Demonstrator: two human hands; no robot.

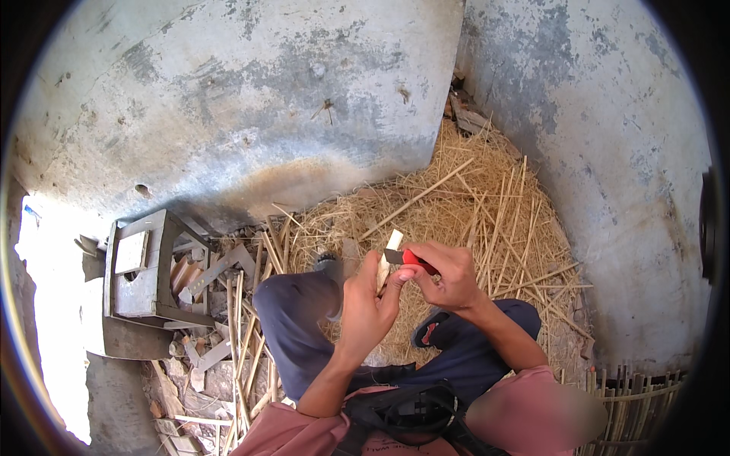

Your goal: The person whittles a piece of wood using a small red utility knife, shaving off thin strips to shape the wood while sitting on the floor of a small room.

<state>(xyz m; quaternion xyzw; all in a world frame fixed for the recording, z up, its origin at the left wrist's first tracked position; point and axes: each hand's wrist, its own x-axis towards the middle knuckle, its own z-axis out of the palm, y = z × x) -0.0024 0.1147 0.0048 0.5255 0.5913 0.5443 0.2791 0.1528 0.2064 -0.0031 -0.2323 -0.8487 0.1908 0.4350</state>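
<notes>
Above my lap, my left hand [368, 302] is closed around a short pale stick of peeled wood or cane [395, 239], its upper end poking out past the fingers. In my right hand [450, 275] is a knife with a red handle [411, 258], gripped in closed fingers. Its short dark blade [394, 257] lies across the stick, just above the left fingers. The two thumbs come close together below the blade. My fingers cover the stick's lower part and most of the handle.
Straw and shavings [426, 199] cover the floor, with long thin sticks [511, 220] on the right and more sticks [242, 342] on the left. An old wooden box frame [152, 266] stands at left. Worn walls [304, 99] enclose the corner; a stick-woven basket [639, 403] is lower right.
</notes>
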